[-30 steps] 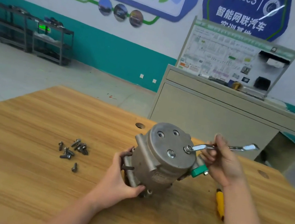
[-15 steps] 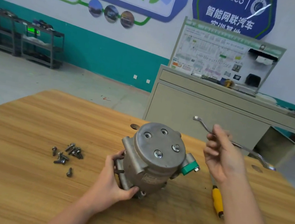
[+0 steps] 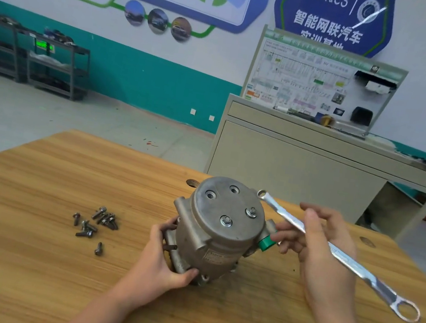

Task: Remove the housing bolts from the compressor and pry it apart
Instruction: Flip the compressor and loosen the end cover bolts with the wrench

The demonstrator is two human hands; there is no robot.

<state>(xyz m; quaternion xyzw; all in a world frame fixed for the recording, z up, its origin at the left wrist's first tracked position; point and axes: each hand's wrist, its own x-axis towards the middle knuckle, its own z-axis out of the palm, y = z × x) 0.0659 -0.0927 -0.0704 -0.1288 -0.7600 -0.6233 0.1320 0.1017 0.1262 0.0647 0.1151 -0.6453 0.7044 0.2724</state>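
Grey metal compressor (image 3: 220, 230) stands on the desk (image 3: 28, 258); my left hand (image 3: 165, 258) grips its base, my right hand (image 3: 323, 248) grips a wrench (image 3: 335, 254) beside it.

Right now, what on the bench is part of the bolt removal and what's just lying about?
In the job:
- compressor, gripped by the left hand
- wrench, held in the right hand
- two bolts in the end cover
- removed bolts on the table

Lying about:
- cabinet with a display board
- shelving racks
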